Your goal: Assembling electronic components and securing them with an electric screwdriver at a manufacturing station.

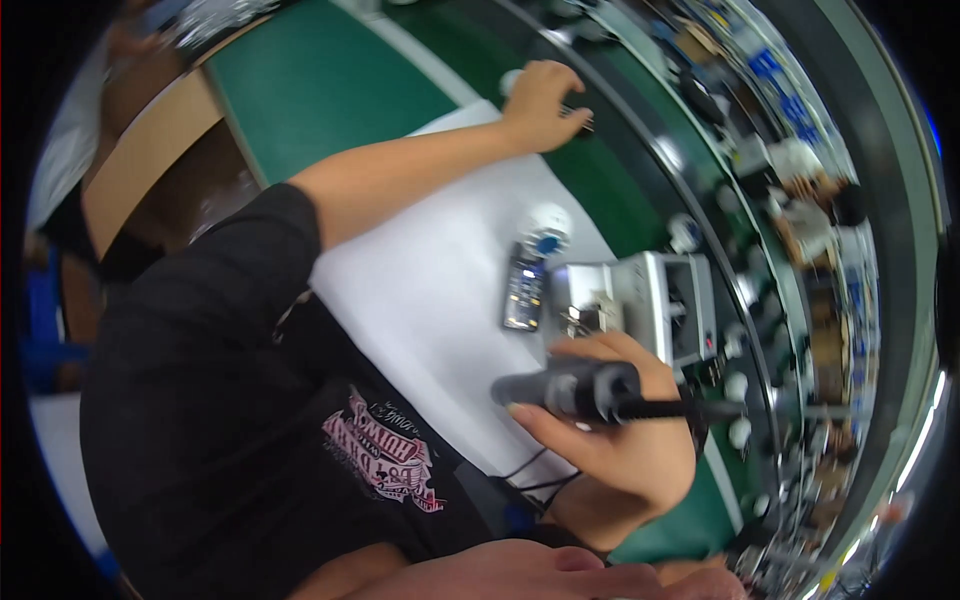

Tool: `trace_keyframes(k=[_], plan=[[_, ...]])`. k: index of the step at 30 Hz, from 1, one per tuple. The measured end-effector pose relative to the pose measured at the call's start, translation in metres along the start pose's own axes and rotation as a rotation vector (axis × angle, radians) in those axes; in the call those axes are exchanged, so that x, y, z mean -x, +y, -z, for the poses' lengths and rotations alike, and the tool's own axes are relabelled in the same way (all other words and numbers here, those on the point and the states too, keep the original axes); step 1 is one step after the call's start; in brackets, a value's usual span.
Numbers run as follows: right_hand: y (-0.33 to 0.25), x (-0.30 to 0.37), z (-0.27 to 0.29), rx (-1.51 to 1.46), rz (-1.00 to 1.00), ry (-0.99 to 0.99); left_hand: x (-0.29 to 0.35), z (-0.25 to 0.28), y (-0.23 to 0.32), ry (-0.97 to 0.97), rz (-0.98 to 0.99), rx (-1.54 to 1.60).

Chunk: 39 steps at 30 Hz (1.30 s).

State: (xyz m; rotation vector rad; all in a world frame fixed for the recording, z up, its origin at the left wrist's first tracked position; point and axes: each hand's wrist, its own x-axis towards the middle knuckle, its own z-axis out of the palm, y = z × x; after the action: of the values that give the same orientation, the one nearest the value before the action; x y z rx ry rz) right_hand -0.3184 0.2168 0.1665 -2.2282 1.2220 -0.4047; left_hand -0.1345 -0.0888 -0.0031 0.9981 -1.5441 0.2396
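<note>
My right hand (640, 450) is wrapped round a dark grey electric screwdriver (565, 392), with a black cord running from its end. My left arm stretches across the bench to the green belt at the far side. There my left hand (540, 108) has curled fingers, with a small dark thing partly seen between thumb and forefinger; its kind is hidden. Between the hands, a white round device with a dark blue ring (548, 232) stands on the white sheet (430, 270). Touching it or close by lies a black rectangular tray with small bright parts (523, 292).
A grey-white box-shaped machine (645, 285) with a small red light stands to the right of the sheet. Beyond it curves a metal rail (665, 155). A cardboard box (160, 160) is at the left. People sit at benches on the far right.
</note>
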Motion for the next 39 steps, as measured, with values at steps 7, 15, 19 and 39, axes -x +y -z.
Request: trace_keyframes(k=[7,15,19,39], plan=[[0.013,0.003,0.01,-0.039,-0.083,0.065,-0.064,0.151,0.163,-0.673,-0.343,1.615],[0.01,0.003,0.003,-0.072,0.002,0.034,-0.048,0.231,0.208,-1.334,-0.664,2.011],[0.006,-0.002,0.005,-0.077,-0.055,-0.01,-0.045,0.235,0.2,-1.353,-0.695,1.954],[0.007,-0.009,0.002,-0.097,0.025,0.039,-0.046,0.244,0.19,-1.699,-0.404,1.901]])
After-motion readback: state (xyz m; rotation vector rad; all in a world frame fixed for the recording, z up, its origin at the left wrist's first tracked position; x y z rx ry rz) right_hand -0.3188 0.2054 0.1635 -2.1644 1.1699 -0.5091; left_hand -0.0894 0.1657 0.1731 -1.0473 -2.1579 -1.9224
